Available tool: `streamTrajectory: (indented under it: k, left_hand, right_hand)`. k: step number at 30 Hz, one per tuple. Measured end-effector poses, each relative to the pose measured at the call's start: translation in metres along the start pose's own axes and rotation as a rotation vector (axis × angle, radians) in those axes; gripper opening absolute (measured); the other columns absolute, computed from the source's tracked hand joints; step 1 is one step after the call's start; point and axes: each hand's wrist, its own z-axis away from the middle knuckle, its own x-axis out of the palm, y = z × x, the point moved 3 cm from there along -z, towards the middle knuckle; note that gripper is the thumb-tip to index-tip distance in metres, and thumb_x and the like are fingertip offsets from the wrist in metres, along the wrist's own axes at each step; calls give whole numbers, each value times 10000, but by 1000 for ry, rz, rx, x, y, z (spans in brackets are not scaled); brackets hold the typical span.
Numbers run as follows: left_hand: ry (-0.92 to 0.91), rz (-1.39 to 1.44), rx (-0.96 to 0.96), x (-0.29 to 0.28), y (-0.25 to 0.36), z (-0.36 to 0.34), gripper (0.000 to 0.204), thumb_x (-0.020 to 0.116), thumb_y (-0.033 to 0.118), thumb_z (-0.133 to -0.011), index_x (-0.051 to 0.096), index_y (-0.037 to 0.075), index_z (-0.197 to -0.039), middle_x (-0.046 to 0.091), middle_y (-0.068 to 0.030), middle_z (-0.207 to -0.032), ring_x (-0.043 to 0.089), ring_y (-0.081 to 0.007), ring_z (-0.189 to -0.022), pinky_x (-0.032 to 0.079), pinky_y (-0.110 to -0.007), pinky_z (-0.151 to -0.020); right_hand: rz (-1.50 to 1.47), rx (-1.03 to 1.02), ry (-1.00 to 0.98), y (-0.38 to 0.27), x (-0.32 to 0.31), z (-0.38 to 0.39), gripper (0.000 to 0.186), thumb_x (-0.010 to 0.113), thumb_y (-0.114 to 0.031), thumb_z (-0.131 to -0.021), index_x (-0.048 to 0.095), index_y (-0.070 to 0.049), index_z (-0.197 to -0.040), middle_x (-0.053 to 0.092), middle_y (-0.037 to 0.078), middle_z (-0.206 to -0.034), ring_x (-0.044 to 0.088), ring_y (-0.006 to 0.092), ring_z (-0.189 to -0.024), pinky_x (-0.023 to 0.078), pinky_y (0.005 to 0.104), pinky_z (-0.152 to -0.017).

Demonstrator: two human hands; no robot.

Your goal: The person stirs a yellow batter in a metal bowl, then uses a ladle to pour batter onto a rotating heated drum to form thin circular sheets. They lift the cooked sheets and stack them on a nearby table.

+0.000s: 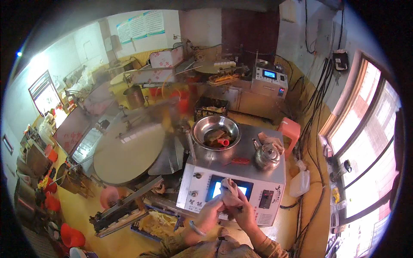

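Note:
Both my hands are raised in front of the machine's lit screen (213, 189), with a crumpled brownish-pink cloth (232, 194) bunched between them. My left hand (209, 216), with a band on its wrist, is closed on the cloth from the left. On the other side, my right hand (245, 214) grips the same cloth, its thumb against the folds. The screen belongs to a steel control cabinet (189, 182). On the cabinet's top stand a steel bowl (215, 122) holding brownish pieces and a red item, and a metal kettle (267, 158) with another cloth (271, 139) against it.
A large round griddle (129, 155) lies to the left. Below it, a long bar assembly (124, 215) juts out beside a crate of yellowish sheets (159, 221). A pink stool (290, 130) and a whitish jug (300, 184) flank the cabinet's right side; cables (322, 94) hang along the wall.

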Motion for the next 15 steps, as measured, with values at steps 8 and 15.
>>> streamTrajectory:
  k: [8, 15]
  left_hand:
    - [142, -339, 304, 34, -17, -67, 110, 537, 69, -867, 578, 53, -968, 552, -60, -1041, 569, -209, -973, 490, -324, -830]
    - [211, -316, -11, -33, -41, -73, 143, 553, 102, -856, 542, 31, -980, 564, -79, -974, 574, -185, -908, 478, -312, -837]
  right_hand:
    - [442, 38, 309, 35, -155, -78, 310, 589, -61, -788, 564, -49, -1096, 623, 174, -881, 624, 228, -798, 480, 329, -687]
    - [837, -262, 359, 65, -290, -260, 381, 588, -105, -789, 525, -56, -1162, 567, 162, -1020, 581, 238, -927, 470, 336, -749]
